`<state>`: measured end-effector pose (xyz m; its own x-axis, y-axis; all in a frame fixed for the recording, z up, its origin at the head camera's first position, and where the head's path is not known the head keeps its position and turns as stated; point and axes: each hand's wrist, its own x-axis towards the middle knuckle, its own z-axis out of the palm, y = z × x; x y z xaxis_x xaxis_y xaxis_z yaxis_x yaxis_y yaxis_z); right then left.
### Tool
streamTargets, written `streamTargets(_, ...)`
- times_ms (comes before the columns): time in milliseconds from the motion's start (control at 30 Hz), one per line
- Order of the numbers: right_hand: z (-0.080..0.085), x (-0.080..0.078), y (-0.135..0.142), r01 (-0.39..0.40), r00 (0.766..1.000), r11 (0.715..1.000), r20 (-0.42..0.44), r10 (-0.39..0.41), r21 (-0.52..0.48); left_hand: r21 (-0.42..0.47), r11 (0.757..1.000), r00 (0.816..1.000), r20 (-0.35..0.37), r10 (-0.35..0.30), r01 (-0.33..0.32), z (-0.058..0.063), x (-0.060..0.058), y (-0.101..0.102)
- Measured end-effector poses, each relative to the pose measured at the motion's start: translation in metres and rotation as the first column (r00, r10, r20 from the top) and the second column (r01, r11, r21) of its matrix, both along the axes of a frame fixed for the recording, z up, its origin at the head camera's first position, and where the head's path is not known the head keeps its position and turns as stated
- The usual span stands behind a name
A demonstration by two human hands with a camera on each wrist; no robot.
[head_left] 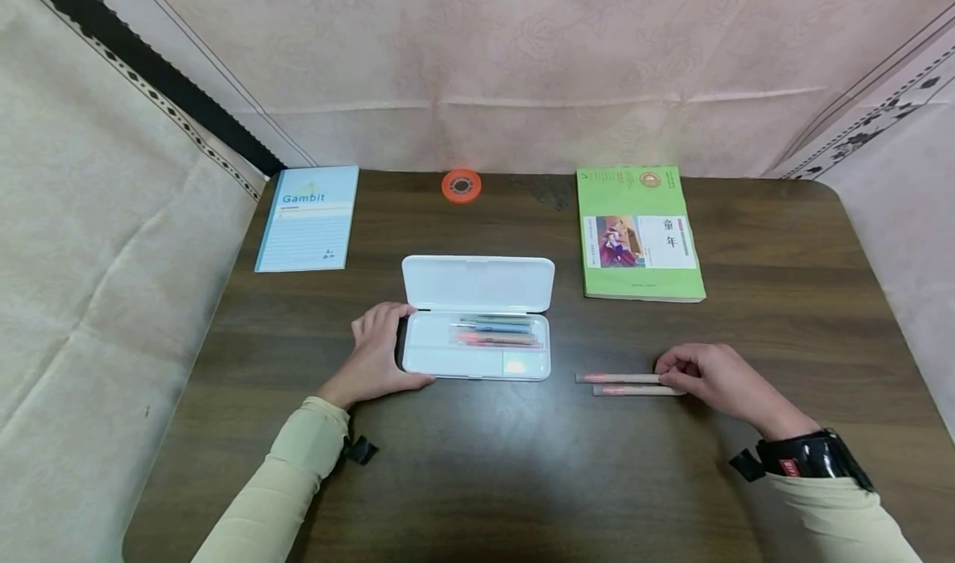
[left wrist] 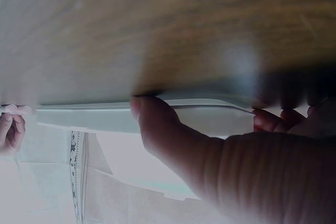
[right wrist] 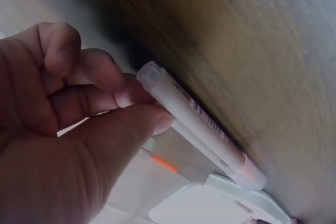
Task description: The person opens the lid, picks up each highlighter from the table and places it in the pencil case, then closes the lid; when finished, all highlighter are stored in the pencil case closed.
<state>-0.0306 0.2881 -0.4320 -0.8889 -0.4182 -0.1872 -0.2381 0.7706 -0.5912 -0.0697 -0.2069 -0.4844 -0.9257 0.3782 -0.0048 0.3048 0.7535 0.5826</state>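
Observation:
A white pencil case (head_left: 477, 360) lies with its lid up in the middle of the table. Inside it are several blue and pink pens (head_left: 498, 331) and a small pale block (head_left: 515, 365). My left hand (head_left: 376, 351) grips the case's left end, thumb along the front edge and fingers at the back. To the right of the case, two pale pens with pink tips lie side by side. The right hand (head_left: 705, 376) pinches the right end of the farther pen (head_left: 615, 378) between thumb and fingers; the nearer pen (right wrist: 197, 124) lies alongside, its clear end close to the fingers.
A light blue notebook (head_left: 309, 219) lies at the back left, and a green book (head_left: 642, 277) at the back right. Between them, by the far edge, is an orange ring-shaped roll (head_left: 461, 186). Pale cloth (head_left: 477, 65) hangs behind the table.

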Motion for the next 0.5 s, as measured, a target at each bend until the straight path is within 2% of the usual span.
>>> streamTargets(267,0.006,-0.005,-0.005,0.02,0.999,1.0,-0.049,-0.02,0.01,-0.003,1.0,1.0,0.009,0.002,-0.002,0.0,0.0,0.0)
streamTargets(400,0.011,-0.012,-0.02,0.024,0.996,1.0,-0.082,-0.024,-0.005,-0.006,1.0,1.0,0.008,0.003,-0.003,0.0,0.0,0.0)
streamTargets(500,0.013,-0.018,-0.036,0.012,0.998,1.0,-0.066,-0.014,-0.018,-0.008,1.0,1.0,0.007,0.002,-0.002,0.0,-0.001,0.0)
